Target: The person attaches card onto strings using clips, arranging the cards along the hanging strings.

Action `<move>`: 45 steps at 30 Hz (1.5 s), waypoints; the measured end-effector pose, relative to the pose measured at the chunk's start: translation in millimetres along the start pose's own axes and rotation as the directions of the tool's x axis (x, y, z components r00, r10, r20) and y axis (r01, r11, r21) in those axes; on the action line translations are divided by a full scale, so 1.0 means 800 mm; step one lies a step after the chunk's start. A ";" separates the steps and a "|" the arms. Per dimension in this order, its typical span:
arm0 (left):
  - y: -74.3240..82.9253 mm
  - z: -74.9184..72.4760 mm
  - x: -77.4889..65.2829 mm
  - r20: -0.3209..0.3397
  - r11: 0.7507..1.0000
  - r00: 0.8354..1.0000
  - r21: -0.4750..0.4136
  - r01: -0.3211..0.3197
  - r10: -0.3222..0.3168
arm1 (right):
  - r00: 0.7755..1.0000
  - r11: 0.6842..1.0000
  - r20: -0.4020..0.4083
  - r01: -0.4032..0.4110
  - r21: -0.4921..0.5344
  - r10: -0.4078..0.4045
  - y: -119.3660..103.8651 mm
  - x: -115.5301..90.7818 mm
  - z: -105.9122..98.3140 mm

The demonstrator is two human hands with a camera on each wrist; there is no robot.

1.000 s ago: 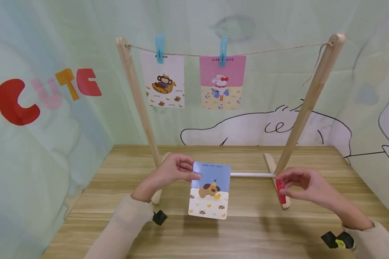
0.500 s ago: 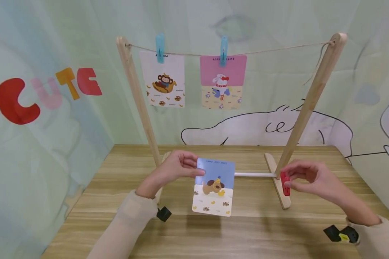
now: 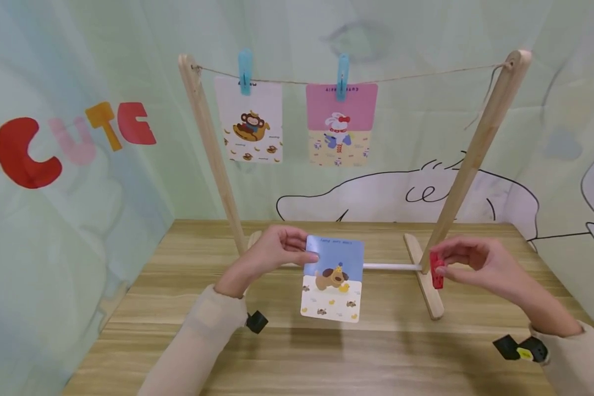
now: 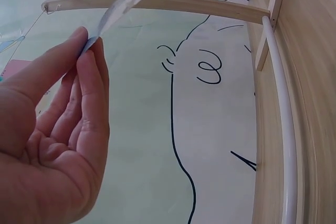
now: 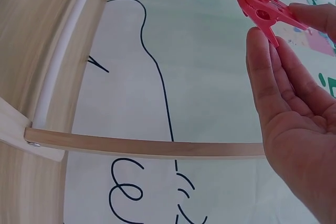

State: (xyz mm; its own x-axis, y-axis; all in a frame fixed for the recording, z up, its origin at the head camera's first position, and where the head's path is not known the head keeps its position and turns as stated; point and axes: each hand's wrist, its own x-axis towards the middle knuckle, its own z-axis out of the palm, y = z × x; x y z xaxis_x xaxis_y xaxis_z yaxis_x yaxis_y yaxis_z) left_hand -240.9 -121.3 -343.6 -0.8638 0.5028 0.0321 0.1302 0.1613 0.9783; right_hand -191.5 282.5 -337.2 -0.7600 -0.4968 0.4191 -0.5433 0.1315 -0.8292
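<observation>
My left hand (image 3: 277, 253) pinches a card (image 3: 333, 297) by its upper left edge; it is blue above and white below, with a brown puppy in a party hat. In the left wrist view the card (image 4: 123, 6) appears nearly edge-on between thumb and fingers. Off to the right, my right hand (image 3: 475, 264) holds a red clothespin (image 3: 436, 270) near the foot of the right post. The right wrist view shows thumb and fingertips on the handles of the clothespin (image 5: 262, 9). Both hands are above the table, below the string (image 3: 425, 76).
Two wooden posts (image 3: 213, 148) carry the string. A monkey card (image 3: 249, 143) and a pink rabbit card (image 3: 341, 110) hang there from blue clothespins (image 3: 245, 71). A white rod (image 3: 391, 267) joins the stand's feet on the wooden table (image 3: 297, 363). A printed curtain hangs behind.
My left hand has moved up and a little right with the puppy card. The right hand has risen slightly with the red clothespin. The hanging cards remain in place.
</observation>
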 end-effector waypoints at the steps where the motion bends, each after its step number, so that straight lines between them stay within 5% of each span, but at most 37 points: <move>1: 0.000 0.000 0.001 0.005 1.000 1.000 -0.004 -0.009 0.009 | 1.000 1.000 -0.002 0.004 -0.007 -0.004 -0.001 0.002 -0.001; 9: 0.000 0.005 0.008 0.040 0.998 0.998 -0.041 -0.053 0.055 | 1.000 0.994 0.000 0.023 -0.104 -0.023 -0.011 0.015 -0.006; 21: 0.012 0.016 0.023 0.029 0.997 0.997 0.023 -0.073 0.073 | 0.998 0.984 -0.039 -0.056 -0.168 0.050 -0.029 0.026 -0.011; 30: 0.026 0.014 0.028 0.045 0.993 0.992 0.007 -0.120 0.120 | 0.999 0.993 -0.033 0.033 -0.115 -0.037 -0.040 0.043 -0.016; 45: 0.036 0.030 0.041 0.053 0.989 0.987 -0.030 -0.147 0.148 | 0.997 0.988 -0.056 0.040 -0.152 -0.049 -0.056 0.054 -0.027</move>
State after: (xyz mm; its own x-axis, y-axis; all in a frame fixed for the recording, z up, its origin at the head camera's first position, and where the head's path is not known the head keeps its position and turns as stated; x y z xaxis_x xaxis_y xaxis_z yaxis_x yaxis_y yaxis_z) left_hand -254.1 -79.9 -319.5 -0.8078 0.5657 0.1660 0.2412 0.0601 0.9686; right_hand -207.6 274.2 -274.1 -0.7514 -0.4538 0.4790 -0.6210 0.2407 -0.7460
